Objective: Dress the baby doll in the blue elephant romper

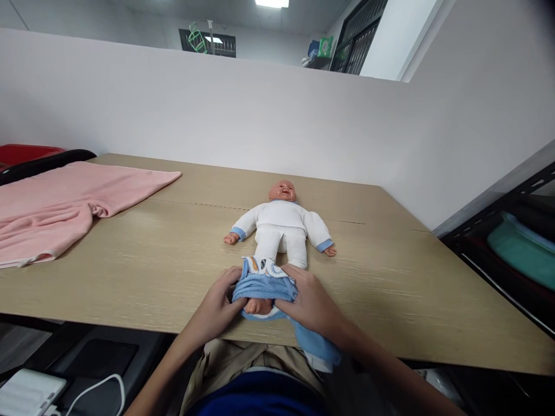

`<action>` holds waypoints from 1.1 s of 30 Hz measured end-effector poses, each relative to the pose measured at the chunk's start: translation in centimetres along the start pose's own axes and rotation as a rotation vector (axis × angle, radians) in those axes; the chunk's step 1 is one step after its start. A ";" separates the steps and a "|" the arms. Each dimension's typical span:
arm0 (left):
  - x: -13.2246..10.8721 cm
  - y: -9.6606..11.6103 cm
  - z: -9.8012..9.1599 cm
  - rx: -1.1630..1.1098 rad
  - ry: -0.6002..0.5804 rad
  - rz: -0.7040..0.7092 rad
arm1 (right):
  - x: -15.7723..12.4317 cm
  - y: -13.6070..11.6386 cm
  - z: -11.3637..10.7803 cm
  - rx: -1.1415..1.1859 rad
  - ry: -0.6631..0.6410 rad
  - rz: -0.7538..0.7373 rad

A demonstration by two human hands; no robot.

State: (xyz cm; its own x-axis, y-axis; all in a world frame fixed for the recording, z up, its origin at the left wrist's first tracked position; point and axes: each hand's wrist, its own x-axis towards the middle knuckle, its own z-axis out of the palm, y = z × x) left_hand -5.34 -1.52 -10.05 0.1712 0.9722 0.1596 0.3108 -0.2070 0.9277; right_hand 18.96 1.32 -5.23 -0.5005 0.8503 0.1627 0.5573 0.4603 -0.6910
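Observation:
A baby doll (281, 218) in a white top with blue cuffs lies on its back, head away from me. Around its lower leg is a blue terry garment (264, 287) with a white printed band, and one doll foot (259, 307) pokes out of the near opening. My left hand (223, 300) grips the garment's left edge, thumb near the foot. On the other side, my right hand (310, 300) grips its right edge. The rest of the blue cloth hangs over the table's front edge under my right wrist. The doll's other foot is hidden.
A pink cloth (73, 202) is spread on the left of the wooden table (165, 283), beside a black-rimmed red object (30, 155). A white partition (195, 115) stands behind. On the right, a black rack (477, 248) holds green fabric. A white power bank (30, 393) with a cable sits below left.

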 end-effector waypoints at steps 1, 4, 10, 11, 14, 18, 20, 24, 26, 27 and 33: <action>0.4 0.1 -0.4 0.034 -0.020 0.025 | 0.2 0.1 -0.2 0.013 -0.011 -0.016; 1.8 0.6 -1.8 0.081 -0.127 0.066 | 0.8 0.3 -0.8 0.082 -0.051 -0.076; 4.2 1.0 -3.7 0.013 -0.442 0.015 | 2.2 1.4 -2.5 0.142 -0.175 -0.085; 4.6 1.0 -3.9 0.003 -0.472 0.021 | 2.5 1.6 -2.8 0.184 -0.211 -0.059; 6.1 0.8 -4.5 -0.006 -0.503 0.035 | 3.9 2.3 -3.3 0.353 -0.309 0.019; 8.6 0.2 -5.0 0.002 -0.541 0.051 | 5.1 2.3 -3.4 0.417 -0.313 0.017; 9.5 -0.2 -5.2 -0.001 -0.542 0.078 | 4.9 1.9 -3.7 0.365 -0.259 -0.009; 9.6 -0.5 -5.5 0.001 -0.524 0.111 | 3.2 2.1 -4.8 0.186 -0.177 -0.028; 9.3 -0.5 -5.4 0.000 -0.481 0.113 | 2.3 3.2 -5.5 0.242 -0.176 0.016; 9.1 -0.4 -5.4 0.014 -0.445 0.109 | 1.9 3.9 -5.7 0.314 -0.184 0.036; 9.0 0.7 -4.8 0.035 -0.286 0.077 | 1.1 7.6 -5.2 0.657 -0.132 0.039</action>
State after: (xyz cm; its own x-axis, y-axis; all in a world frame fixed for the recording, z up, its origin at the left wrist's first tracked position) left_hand -8.11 7.61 -6.33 0.4501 0.8845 0.1228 0.3183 -0.2874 0.9034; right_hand 26.06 7.10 -6.58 -0.5880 0.8058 0.0705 0.0786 0.1437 -0.9865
